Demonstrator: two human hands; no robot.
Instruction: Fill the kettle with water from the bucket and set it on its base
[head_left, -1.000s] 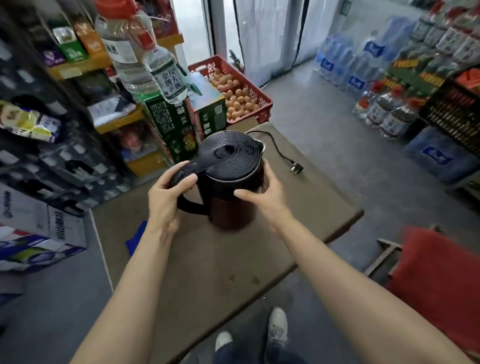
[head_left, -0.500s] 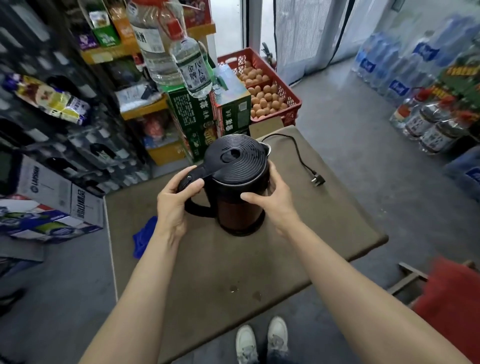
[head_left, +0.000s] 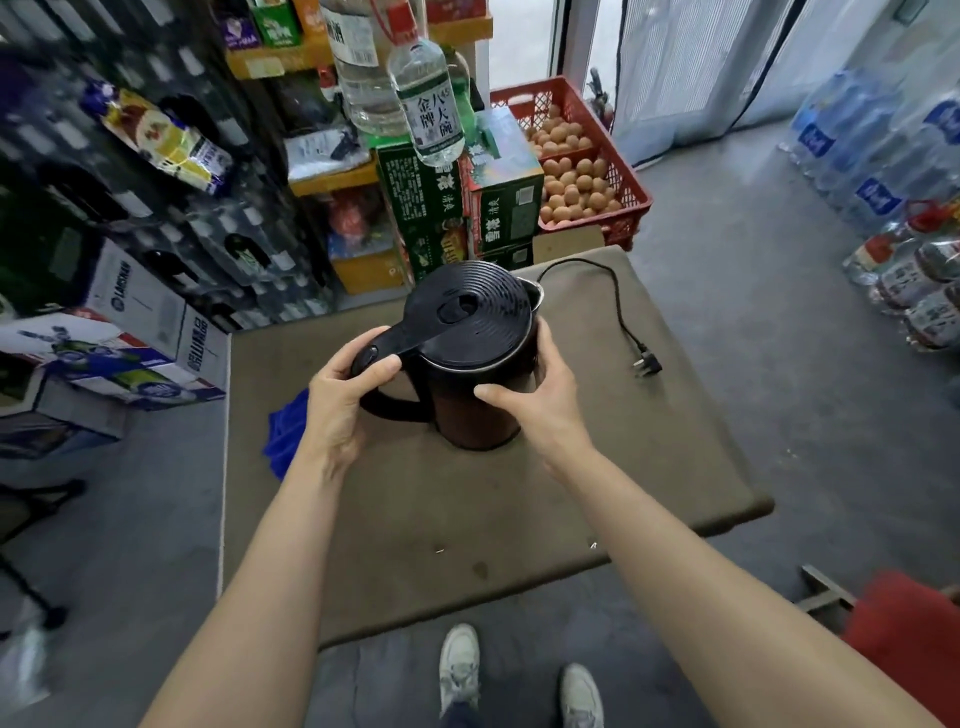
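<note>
A dark kettle (head_left: 470, 332) with a black ribbed lid, shut, stands upright on the brown table (head_left: 519, 509). My left hand (head_left: 343, 400) grips the top of its black handle, thumb resting by the lid button. My right hand (head_left: 540, 400) clasps the right side of the body. A black power cord (head_left: 618, 306) runs from behind the kettle to a plug (head_left: 648, 366) lying on the table at the right. The kettle hides its base. No bucket is in view.
A blue cloth (head_left: 285, 436) lies on the table's left edge. Behind stand green cartons (head_left: 426, 208), large bottles (head_left: 426, 104) and a red crate of eggs (head_left: 576, 166). Boxes (head_left: 130, 338) sit on the floor left, bottle packs (head_left: 893, 156) right, a red stool (head_left: 904, 634) near right.
Both hands keep the same hold on the kettle, which has stayed put on the table. Only the head camera has shifted, pulling back and turning a little left.
</note>
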